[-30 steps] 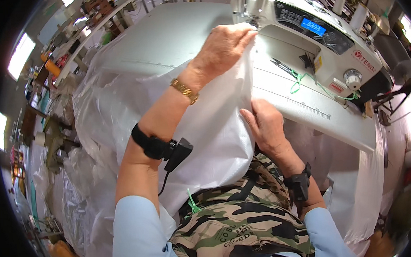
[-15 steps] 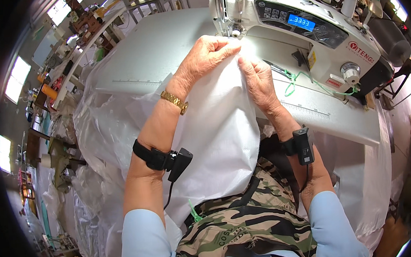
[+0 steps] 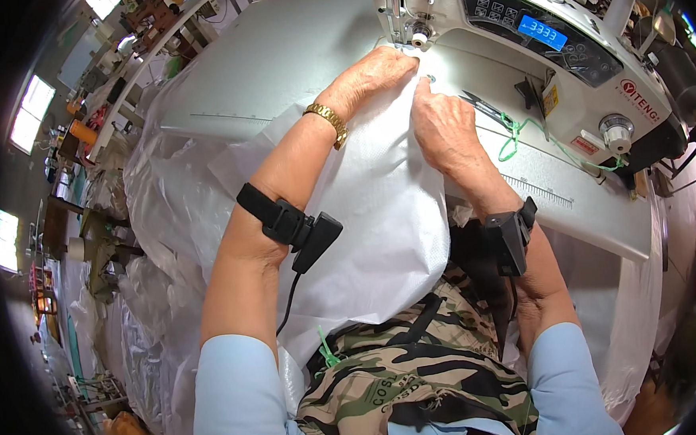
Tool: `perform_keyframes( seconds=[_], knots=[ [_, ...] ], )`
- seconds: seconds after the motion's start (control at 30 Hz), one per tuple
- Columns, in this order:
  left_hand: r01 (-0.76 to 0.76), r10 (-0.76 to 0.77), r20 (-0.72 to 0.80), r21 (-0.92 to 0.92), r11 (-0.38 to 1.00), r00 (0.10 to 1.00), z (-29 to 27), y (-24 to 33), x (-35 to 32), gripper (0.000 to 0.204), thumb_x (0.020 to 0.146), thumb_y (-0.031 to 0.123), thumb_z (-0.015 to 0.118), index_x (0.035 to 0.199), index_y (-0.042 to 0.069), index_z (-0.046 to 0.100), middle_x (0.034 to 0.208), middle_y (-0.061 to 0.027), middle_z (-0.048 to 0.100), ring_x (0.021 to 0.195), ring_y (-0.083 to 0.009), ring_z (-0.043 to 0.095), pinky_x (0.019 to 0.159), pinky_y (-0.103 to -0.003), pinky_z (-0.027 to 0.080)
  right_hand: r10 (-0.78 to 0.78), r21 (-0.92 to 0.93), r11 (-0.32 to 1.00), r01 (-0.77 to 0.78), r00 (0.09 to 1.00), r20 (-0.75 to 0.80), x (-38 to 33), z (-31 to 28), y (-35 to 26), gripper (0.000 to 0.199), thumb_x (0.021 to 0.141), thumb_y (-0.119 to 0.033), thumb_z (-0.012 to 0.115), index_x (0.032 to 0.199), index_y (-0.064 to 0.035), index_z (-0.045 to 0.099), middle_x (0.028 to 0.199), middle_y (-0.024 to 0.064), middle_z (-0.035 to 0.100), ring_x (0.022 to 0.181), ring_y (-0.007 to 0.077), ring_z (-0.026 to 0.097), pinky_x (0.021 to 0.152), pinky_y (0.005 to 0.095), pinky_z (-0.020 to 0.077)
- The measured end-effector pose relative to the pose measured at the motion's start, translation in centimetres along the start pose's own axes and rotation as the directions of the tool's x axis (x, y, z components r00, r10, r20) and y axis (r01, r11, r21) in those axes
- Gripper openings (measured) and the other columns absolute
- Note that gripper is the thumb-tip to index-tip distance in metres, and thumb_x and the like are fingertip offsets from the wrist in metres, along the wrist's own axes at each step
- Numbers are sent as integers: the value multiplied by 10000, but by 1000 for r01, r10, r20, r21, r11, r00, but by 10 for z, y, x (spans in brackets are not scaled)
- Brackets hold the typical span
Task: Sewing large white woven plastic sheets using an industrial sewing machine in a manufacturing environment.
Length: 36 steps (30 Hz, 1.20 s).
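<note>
White, faintly woven-looking plastic sheet [image 3: 372,224], stage: its upper end is gathered up to the sewing head, so the edge appears to be lined up; no finished seam can be made out, and the long loose remainder looks unsewn. Whether the edge lies under the needle is hidden by the fingers.
Sheet, look and place: thin, slightly shiny, softly creased; it narrows toward the hands, slopes over the near table edge and falls to the lap. Its right border runs down from the right hand.
Smooth pale-grey machine table [image 3: 299,61]: bare beyond the sheet, with a printed scale on either side.
White sewing machine with a dark control panel [image 3: 596,99]: stands at upper right, its lamp lighting the work and its blue display lit.
Left hand [image 3: 379,72]: fingertips drawn together, pinching the sheet's top edge just below the sewing head.
Right hand [image 3: 448,128]: forefinger stretched along the right border, other fingers curled; whether the thumb pinches underneath, I cannot tell.
Bright-green looped cord [image 3: 510,137]: lies right of the right hand, apart from the sheet.
</note>
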State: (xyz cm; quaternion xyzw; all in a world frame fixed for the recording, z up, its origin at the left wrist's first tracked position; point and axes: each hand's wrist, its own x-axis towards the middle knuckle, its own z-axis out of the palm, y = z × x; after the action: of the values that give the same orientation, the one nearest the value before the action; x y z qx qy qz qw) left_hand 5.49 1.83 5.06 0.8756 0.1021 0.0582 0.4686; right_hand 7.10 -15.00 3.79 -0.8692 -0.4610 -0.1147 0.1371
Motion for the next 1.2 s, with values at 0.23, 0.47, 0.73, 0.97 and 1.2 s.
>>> perform_keyframes(
  seconds=[0.23,0.47,0.73,0.97,1.2],
  knots=[
    [-88,89,7,275,957,996,2,-11,7,340,942,309,605,917,-17,697,817,-93,678,780,-143,595,736,-337,489,35,36,999,-36,999,13,9,15,11,263,883,-89,586,1060,93,655,759,226,699,744,353,721,690,433,566],
    [-60,77,-45,304,951,996,10,-27,19,312,928,284,641,851,-15,685,689,-49,584,682,-137,529,659,-325,443,6,465,880,99,976,-220,19,39,52,162,928,-163,636,991,-55,738,925,132,705,865,329,683,786,436,528],
    [-49,176,-218,487,872,960,18,-30,20,175,815,201,732,848,29,727,772,-135,685,724,-254,652,732,-397,526,-269,245,910,336,925,-269,22,50,54,146,950,-142,597,1001,-84,720,1005,67,662,989,251,612,867,410,483],
    [-180,371,-215,594,784,904,40,-1,-55,282,842,287,734,968,36,718,939,-137,686,963,-320,655,859,-437,524,-275,148,941,305,942,-193,19,50,49,136,960,-153,559,1052,-72,619,1009,90,651,1031,287,589,870,439,448],
    [-357,478,-131,504,786,868,40,-45,-74,614,862,399,731,1343,57,562,1323,-172,569,1180,-327,592,1002,-416,488,-253,117,950,291,932,-259,22,60,41,161,924,-188,593,1012,-58,630,993,112,656,998,307,603,844,453,460]
  ],
)
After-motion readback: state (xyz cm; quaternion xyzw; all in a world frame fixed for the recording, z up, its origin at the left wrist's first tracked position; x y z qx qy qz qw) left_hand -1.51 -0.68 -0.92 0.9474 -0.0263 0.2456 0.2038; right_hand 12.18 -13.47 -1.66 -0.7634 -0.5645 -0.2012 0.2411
